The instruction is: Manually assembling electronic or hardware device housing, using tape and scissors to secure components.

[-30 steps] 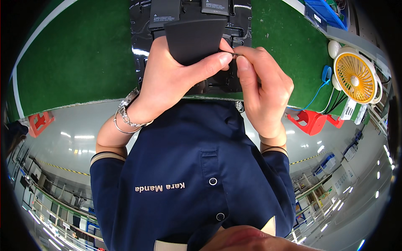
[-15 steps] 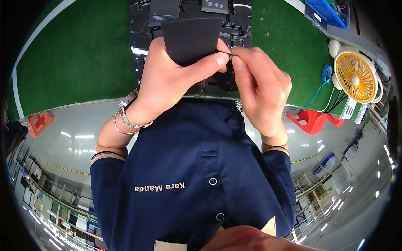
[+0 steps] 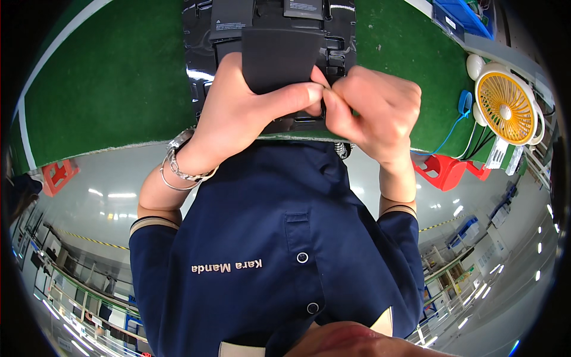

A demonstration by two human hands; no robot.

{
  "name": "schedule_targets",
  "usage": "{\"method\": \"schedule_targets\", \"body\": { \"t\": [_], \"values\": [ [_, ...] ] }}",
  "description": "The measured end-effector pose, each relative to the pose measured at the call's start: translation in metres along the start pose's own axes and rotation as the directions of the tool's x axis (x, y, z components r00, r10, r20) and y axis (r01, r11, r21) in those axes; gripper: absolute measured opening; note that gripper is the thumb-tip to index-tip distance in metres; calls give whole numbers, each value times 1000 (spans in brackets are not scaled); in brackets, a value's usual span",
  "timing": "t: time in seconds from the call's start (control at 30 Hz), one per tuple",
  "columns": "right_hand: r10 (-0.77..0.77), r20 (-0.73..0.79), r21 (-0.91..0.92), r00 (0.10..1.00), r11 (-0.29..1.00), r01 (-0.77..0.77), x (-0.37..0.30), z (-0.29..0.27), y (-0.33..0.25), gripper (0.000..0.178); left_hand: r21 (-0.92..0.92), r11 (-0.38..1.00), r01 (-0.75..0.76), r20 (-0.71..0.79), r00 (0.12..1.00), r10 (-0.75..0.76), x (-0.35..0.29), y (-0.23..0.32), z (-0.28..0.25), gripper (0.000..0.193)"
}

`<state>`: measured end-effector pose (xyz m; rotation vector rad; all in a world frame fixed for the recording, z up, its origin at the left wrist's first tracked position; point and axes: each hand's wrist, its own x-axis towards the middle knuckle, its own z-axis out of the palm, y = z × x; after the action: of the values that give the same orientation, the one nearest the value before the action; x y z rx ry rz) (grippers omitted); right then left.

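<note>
My left hand [image 3: 238,113] grips a flat black rectangular piece [image 3: 279,58], much like a battery pack, by its near side. Its thumb lies across the near edge and points right. Close against that thumb tip is my right hand [image 3: 380,107], its fingers curled in and pressed together in a pinch. Whatever sits between those fingertips is hidden. Beneath both hands is a glossy black moulded tray [image 3: 199,59]. Two more flat dark packs with small print, one at the left [image 3: 232,18] and one at the right [image 3: 303,7], lie in its far part.
The tray rests on a green-topped table [image 3: 119,77] with a near edge close to my body. On the right stand a white fan with a yellow grille [image 3: 504,106], a blue strap with a cord [image 3: 465,102] and a blue bin [image 3: 467,18]. Red stools [image 3: 443,171] are below the table.
The black piece has shifted slightly right and turned more upright. My right hand has rolled and curled tighter; the thin dark strip seen at its fingertips is now hidden.
</note>
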<state>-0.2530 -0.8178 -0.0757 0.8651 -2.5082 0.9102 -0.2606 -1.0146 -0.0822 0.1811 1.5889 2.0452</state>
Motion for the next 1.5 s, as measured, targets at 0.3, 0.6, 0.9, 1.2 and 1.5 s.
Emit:
{"method": "schedule_targets", "body": {
  "t": [0.3,0.6,0.9,1.2,1.5],
  "values": [
    [536,95,159,839,824,-544,-24,-18,18,17,-143,986,83,-63,994,-93,12,-7,-4,22],
    [717,122,-154,687,697,-700,-52,-31,96,34,381,922,-68,-29,996,86,24,-21,9,28],
    [760,100,-777,642,462,-427,-28,-27,85,41,820,570,-38,-98,974,206,31,-26,7,30],
    [694,-7,-270,720,691,-670,-46,-22,65,36,889,453,-67,-71,957,282,31,-22,7,30],
    [735,-130,-92,666,660,-746,-55,-35,44,25,966,226,-121,45,948,315,-17,-5,-28,42]
  ]
}}
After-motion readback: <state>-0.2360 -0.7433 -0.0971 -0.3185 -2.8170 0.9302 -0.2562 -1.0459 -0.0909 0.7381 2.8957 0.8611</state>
